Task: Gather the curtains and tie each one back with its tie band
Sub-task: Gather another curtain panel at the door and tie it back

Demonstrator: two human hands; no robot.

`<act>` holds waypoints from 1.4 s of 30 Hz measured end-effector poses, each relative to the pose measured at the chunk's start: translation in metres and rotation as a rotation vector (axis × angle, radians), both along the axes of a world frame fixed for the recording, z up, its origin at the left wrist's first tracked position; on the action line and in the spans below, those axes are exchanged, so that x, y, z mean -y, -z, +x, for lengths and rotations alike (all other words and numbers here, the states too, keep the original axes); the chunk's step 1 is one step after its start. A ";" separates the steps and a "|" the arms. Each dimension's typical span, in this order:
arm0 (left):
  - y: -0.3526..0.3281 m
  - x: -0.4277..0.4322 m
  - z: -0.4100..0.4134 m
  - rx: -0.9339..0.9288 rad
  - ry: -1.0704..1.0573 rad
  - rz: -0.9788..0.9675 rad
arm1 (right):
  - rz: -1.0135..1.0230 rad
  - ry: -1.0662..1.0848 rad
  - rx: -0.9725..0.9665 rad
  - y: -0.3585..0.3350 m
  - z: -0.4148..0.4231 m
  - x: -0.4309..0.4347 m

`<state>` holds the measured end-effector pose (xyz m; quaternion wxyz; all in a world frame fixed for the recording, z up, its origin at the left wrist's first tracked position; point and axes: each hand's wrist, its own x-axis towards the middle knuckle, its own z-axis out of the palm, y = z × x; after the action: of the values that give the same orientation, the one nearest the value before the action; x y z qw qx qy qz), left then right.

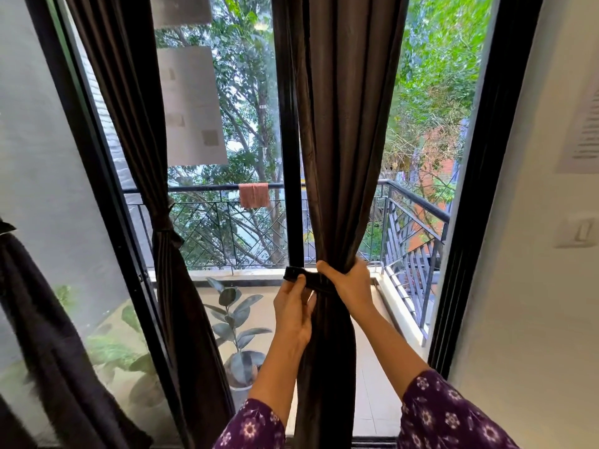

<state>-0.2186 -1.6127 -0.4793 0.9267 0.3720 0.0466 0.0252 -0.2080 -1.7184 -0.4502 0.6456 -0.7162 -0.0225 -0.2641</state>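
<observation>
Black-framed glass door (pixel 289 131) fills the view, balcony behind it with a metal railing (pixel 411 202) and trees beyond. White wall (pixel 531 286) on the right carries a switch plate (pixel 578 230) and a printed sheet (pixel 583 124). Centre curtain (pixel 340 131), dark brown, hangs in front of the middle door post and is gathered into a narrow bunch at about railing height, falling loose below. Left curtain (pixel 136 124), same fabric, is already cinched by its own band (pixel 165 226) against the left door frame. A third dark cloth (pixel 48 335) hangs at the far left edge, only partly in view. Potted plant (pixel 238 322) with broad leaves stands on the balcony floor, seen through the glass between the two curtains. Orange-pink cloth (pixel 254 195) is draped over the railing's top bar. Right hand (pixel 348 283) is closed around the gathered centre curtain, fingers wrapping the bunch from the right side. Left hand (pixel 293 311) pinches the free end of the tie band (pixel 303 276) between thumb and fingers, just left of the bunch. Band is dark, runs level across the front of the bunch, its end sticking out leftward; whether it is fastened cannot be told. Both sleeves are purple floral.
</observation>
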 end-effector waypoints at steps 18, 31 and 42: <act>0.000 -0.014 -0.015 0.124 -0.069 0.367 | -1.063 0.217 0.411 0.000 -0.021 -0.002; -0.003 -0.015 -0.025 0.224 -0.092 0.573 | -0.965 -0.139 0.279 0.001 -0.021 -0.003; -0.016 -0.028 -0.020 0.343 -0.106 0.777 | -1.071 -0.021 0.361 0.003 -0.025 0.003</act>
<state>-0.2387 -1.5846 -0.4632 0.7094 0.6810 -0.1019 0.1500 -0.2328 -1.7219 -0.4530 0.1807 -0.8871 -0.2706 -0.3275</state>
